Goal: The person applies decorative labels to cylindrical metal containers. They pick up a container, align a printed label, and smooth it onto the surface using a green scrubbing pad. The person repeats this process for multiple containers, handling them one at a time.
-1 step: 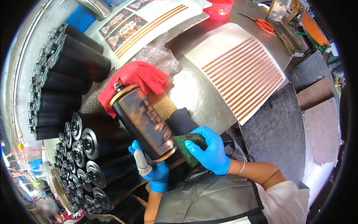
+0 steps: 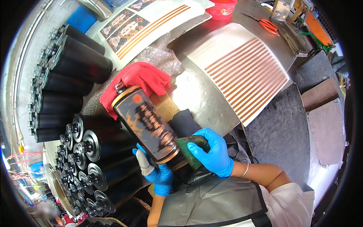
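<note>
A black bottle [image 2: 147, 121] with a metal neck fitting, gold bands and a dark copper-patterned wrap lies tilted in front of me. Its neck end rests by a red cloth [image 2: 138, 77]. My left hand [image 2: 159, 174], blue-gloved with a pale cover over one finger, cups the bottle's lower end, with part of its grip hidden behind it. In my right hand [image 2: 212, 153], also gloved in blue, is a flat green scraper [image 2: 193, 151], pinched between thumb and fingers. The scraper's edge is beside the lower end of the bottle, apparently touching it.
Several black bottles [image 2: 81, 60] are stacked at the left, necks facing outward. Printed sheets with brown stripes [image 2: 245, 72] and patterned panels [image 2: 126, 32] lie on the metal table [image 2: 193, 94]. Orange-handled scissors [image 2: 267, 26] and a red bucket [image 2: 222, 9] sit at the far side.
The bottle has turned about its long axis, bringing more of the pattern and a red spot into view. My left hand has shifted slightly; my right hand and the scraper look still.
</note>
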A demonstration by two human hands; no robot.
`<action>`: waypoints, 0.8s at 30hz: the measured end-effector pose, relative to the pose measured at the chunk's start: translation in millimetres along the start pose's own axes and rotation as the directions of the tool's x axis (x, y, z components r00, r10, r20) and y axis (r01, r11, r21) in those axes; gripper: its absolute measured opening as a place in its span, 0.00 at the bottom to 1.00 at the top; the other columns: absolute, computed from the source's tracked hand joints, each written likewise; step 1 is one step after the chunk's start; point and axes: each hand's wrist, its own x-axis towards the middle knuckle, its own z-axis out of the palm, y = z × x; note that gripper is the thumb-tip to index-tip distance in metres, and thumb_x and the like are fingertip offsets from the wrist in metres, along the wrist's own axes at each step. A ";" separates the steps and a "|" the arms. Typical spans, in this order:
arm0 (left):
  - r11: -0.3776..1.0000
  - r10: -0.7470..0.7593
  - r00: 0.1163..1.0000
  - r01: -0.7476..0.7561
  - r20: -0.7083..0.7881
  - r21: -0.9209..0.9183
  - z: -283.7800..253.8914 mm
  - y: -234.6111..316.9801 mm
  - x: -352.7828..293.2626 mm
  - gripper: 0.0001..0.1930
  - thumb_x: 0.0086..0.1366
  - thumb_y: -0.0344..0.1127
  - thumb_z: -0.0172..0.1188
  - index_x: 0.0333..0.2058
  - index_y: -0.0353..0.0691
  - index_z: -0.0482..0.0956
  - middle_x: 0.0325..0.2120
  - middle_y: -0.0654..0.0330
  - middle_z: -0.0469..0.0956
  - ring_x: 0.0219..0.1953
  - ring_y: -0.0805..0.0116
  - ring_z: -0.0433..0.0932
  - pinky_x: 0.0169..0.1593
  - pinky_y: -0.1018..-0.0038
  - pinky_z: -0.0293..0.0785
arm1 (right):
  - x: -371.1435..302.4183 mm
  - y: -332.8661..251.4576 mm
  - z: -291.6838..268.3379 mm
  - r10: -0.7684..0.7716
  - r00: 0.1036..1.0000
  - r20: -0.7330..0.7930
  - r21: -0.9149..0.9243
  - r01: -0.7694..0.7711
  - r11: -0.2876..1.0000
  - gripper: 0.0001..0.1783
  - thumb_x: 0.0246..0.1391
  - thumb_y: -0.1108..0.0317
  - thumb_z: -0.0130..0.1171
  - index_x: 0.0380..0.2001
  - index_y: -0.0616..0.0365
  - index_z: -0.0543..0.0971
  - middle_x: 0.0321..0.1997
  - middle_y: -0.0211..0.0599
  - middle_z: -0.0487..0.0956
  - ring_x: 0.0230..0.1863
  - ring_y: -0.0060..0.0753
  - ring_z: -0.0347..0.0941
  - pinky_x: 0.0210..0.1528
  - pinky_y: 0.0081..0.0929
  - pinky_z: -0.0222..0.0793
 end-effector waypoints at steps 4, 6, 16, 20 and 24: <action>0.809 0.368 0.914 -0.405 0.170 0.427 -4.2 16.2 6.0 0.30 0.60 0.34 0.55 0.61 0.43 0.58 0.59 0.46 0.60 0.63 0.49 0.56 0.65 0.51 0.44 | 3.5 -1.3 -7.2 0.103 0.992 0.067 0.056 -0.107 0.993 0.12 0.51 0.67 0.62 0.36 0.62 0.75 0.31 0.33 0.77 0.33 0.18 0.70 0.36 0.20 0.68; 0.683 0.455 0.839 -0.544 0.299 0.487 -11.1 13.4 5.8 0.29 0.61 0.40 0.55 0.61 0.54 0.60 0.61 0.47 0.58 0.64 0.43 0.51 0.65 0.45 0.35 | 10.6 -7.2 -16.7 0.253 0.952 0.170 0.213 -0.286 0.934 0.12 0.53 0.67 0.61 0.39 0.60 0.75 0.33 0.29 0.76 0.34 0.18 0.70 0.39 0.20 0.69; 0.927 -0.294 0.948 0.315 0.126 -0.205 -36.4 37.3 -14.8 0.38 0.67 0.52 0.45 0.65 0.39 0.37 0.32 0.50 0.79 0.29 0.64 0.79 0.38 0.71 0.77 | 213.7 -115.7 59.9 0.001 0.740 0.673 -0.327 0.296 0.897 0.19 0.50 0.53 0.58 0.33 0.61 0.81 0.26 0.38 0.80 0.27 0.29 0.76 0.33 0.26 0.71; 0.555 -0.545 0.598 0.783 0.588 -0.281 -39.3 81.7 31.9 0.41 0.66 0.64 0.29 0.65 0.43 0.29 0.43 0.40 0.74 0.36 0.55 0.79 0.41 0.67 0.76 | 243.4 -127.3 84.6 0.174 0.627 0.759 -0.617 0.608 0.500 0.19 0.46 0.53 0.60 0.34 0.58 0.82 0.29 0.40 0.81 0.29 0.30 0.76 0.36 0.28 0.71; 0.092 -0.510 0.602 0.748 0.614 -0.657 -40.1 72.1 32.0 0.41 0.64 0.65 0.33 0.66 0.45 0.38 0.60 0.37 0.54 0.56 0.42 0.65 0.56 0.52 0.64 | 234.6 -147.6 58.6 0.073 0.462 0.884 -0.386 0.630 0.674 0.18 0.47 0.53 0.61 0.31 0.59 0.82 0.25 0.39 0.80 0.28 0.28 0.75 0.35 0.27 0.70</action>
